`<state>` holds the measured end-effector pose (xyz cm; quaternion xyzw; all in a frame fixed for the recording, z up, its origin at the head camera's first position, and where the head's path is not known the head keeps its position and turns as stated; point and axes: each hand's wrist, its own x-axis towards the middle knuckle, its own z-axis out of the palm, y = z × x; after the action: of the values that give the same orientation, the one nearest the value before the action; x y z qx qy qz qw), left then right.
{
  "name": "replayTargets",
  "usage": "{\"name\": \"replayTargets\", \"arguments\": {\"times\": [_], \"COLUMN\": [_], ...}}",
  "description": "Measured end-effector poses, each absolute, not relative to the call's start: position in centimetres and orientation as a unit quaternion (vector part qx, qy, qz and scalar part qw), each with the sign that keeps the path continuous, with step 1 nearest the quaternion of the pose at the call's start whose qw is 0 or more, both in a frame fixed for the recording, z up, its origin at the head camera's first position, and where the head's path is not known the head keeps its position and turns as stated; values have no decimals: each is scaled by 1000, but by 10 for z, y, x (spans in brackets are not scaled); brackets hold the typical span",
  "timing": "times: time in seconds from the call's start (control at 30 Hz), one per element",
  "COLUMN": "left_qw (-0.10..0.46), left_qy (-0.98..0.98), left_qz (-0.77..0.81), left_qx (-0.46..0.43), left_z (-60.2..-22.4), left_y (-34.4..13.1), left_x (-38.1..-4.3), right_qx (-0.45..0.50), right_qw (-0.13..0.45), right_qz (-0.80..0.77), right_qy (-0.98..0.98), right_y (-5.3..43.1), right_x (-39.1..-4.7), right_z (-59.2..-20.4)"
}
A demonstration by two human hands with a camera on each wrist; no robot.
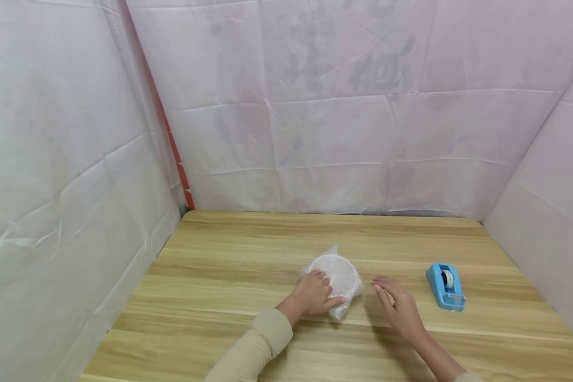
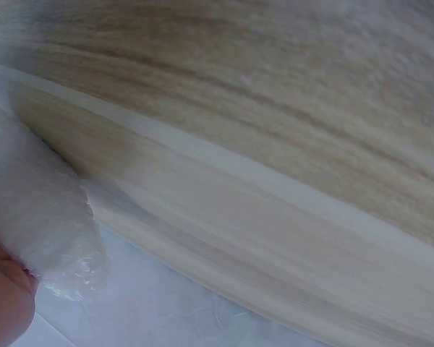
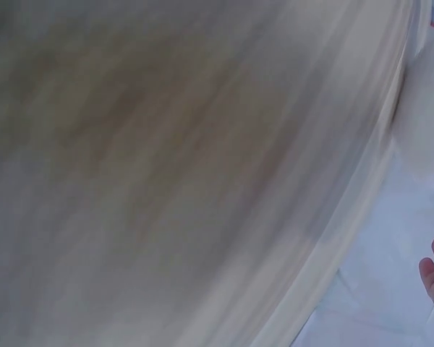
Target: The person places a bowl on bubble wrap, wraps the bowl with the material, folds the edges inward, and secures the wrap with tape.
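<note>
A round, flat thing in bubble wrap [image 1: 341,273] lies on the wooden table, with loose corners of wrap sticking out around it. What is inside cannot be made out through the wrap. My left hand [image 1: 315,294] rests on its near left part, fingers over the top and thumb along the near edge. In the left wrist view the bubble wrap [image 2: 40,195] fills the left side, beside part of the hand. Just right of the package, apart from it, my right hand [image 1: 401,307] hovers with loosely bent fingers. No held thing shows there.
On the right of the table [image 1: 229,254] stands a blue tape dispenser [image 1: 446,286] with a roll of clear tape. Pale sheets [image 1: 315,132] hang behind the table and along both sides. A red strip [image 1: 172,138] runs down the back left corner.
</note>
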<state>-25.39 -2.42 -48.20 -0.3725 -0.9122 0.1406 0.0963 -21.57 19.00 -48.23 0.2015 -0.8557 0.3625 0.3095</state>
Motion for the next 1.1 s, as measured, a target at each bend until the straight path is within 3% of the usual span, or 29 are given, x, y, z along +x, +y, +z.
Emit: {"name": "replayTargets", "arguments": {"times": [0.4,0.67,1.1], "left_qw": [117,120,105], "left_qy": [-909,-910,-914], "left_qz": [129,121,117], "left_qx": [-378,-378,-374], "left_z": [-482,-483,-483], "left_y": [-25,-26,-26], "left_x": [-253,-254,-254], "right_qx": [101,39,-22], "right_qw": [298,230,274], "right_qz": [352,314,301], "right_qy": [-882,-920,-913], "right_y": [240,274,317], "right_x": [-211,-207,-210], "right_z": [-488,-490,-490]}}
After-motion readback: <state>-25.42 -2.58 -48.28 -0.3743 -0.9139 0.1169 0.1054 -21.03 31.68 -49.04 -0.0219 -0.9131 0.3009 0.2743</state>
